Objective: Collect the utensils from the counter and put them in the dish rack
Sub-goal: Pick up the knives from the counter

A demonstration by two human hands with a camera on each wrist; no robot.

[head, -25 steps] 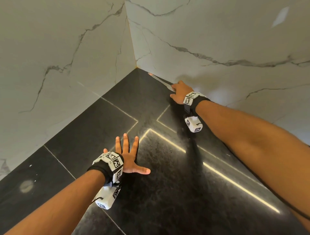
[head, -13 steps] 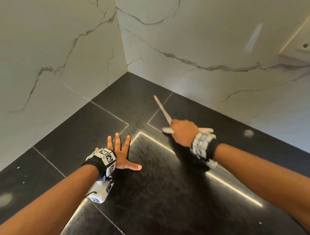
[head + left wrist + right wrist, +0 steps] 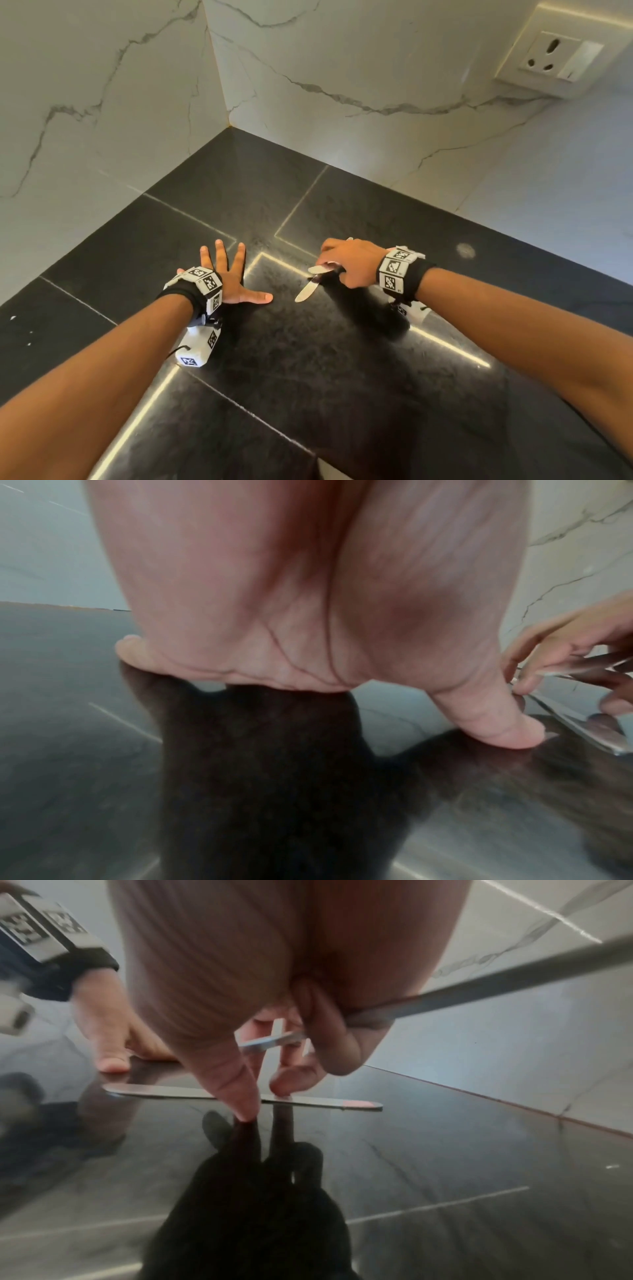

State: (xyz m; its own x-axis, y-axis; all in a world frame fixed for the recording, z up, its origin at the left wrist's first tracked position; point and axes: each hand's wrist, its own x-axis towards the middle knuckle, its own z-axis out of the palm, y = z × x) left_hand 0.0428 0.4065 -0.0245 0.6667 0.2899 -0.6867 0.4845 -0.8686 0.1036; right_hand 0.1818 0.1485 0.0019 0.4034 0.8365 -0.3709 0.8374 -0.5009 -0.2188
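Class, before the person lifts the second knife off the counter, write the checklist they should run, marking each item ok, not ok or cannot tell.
1. First knife secure in right hand: ok, fingers curl round it.
2. Second knife flat on counter: ok.
3. Right hand touching second knife: ok, thumb and a fingertip on it.
4. Left hand away from blade: ok, flat on counter, apart from the tip.
5. Dish rack located: cannot tell, not in view.

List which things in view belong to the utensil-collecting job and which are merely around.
Job: steel utensil gripped in the right hand; butter knife lying on the counter, touched by that hand's fingertips. No dish rack in view.
Around: wall socket; left hand resting flat on the counter.
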